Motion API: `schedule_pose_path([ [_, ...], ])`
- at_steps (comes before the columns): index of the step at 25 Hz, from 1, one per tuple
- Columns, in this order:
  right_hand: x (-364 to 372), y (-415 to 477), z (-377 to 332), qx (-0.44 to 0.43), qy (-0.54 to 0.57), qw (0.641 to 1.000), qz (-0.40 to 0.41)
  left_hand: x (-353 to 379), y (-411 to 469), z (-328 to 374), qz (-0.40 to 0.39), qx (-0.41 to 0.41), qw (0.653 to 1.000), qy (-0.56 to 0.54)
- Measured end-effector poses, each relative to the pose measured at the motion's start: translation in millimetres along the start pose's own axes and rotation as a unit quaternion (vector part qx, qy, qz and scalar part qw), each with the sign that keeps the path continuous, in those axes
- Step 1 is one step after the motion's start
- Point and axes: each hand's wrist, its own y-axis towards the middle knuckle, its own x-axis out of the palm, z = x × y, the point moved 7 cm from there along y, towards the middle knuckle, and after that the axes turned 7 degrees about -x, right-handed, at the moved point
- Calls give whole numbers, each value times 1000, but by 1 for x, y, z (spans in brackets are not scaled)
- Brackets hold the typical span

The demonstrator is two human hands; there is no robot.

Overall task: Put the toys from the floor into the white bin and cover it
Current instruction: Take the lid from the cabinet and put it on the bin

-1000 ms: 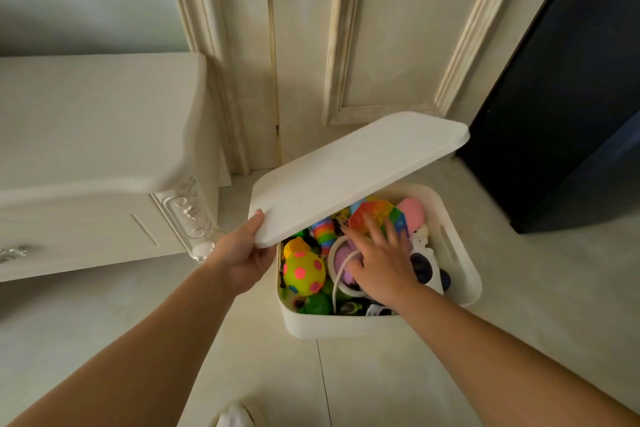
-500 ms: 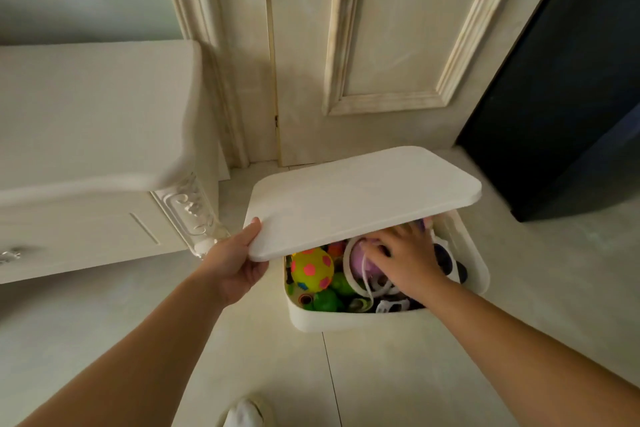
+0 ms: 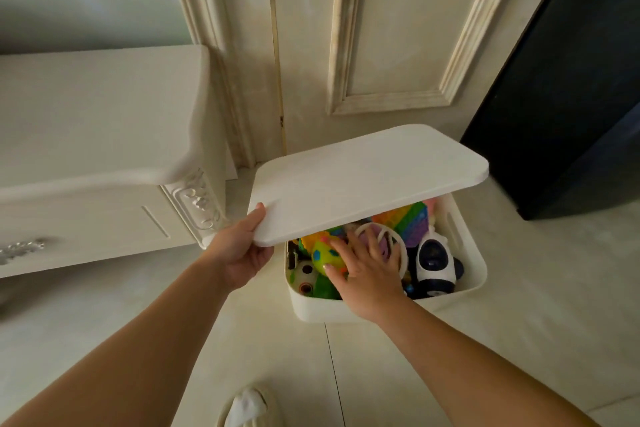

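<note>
Head view: left hand (image 3: 242, 253) holds lid (image 3: 367, 180), right hand (image 3: 370, 270) presses toys (image 3: 434, 262).

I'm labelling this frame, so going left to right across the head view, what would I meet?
Cream cabinet → left hand, gripping the lid by its corner → right hand, fingers straight, inside the bin → white and navy robot toy → dark cupboard.

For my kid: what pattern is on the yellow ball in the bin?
The yellow ball has pink and blue spots; head view.
</note>
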Motion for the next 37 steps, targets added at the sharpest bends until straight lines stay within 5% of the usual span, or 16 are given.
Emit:
schedule_pose_path([
  [2,-2,3,-3,-34,53,997,-35,3,0,-4,0,0,1000,8],
  [5,-57,-20,17,0,295,931,214,7,0,-12,-5,-1,999,42],
  [8,-87,-73,106,246,402,785,402,6,-1,-19,-4,-1,996,86],
  [11,-73,-84,151,282,684,542,398,14,-4,-36,-12,-16,992,128],
  [15,-65,-78,177,246,803,415,351,35,-3,-44,-31,-3,987,155],
  [16,-64,-78,185,260,802,412,345,35,-1,-44,-19,8,984,178],
  [17,-63,-79,191,287,771,461,334,33,1,-43,6,17,976,217],
  [20,-69,-87,206,377,431,762,301,24,7,-44,86,11,931,354],
  [21,-70,-86,202,367,344,815,288,24,7,-46,97,0,917,388],
  [23,-64,-88,194,363,310,841,252,23,4,-45,137,-13,853,503],
  [26,-57,-93,194,383,251,867,197,18,1,-30,238,53,655,716],
  [28,-57,-89,191,374,223,880,187,17,5,-24,267,114,592,752],
  [29,-57,-87,191,369,220,883,189,15,9,-24,262,113,611,738],
  [32,-59,-81,189,358,209,886,207,12,21,-36,220,34,780,585],
  [33,-59,-79,188,357,206,885,217,12,25,-37,223,32,795,563],
  [37,-50,-68,186,360,201,881,230,14,33,-42,259,90,719,638],
])
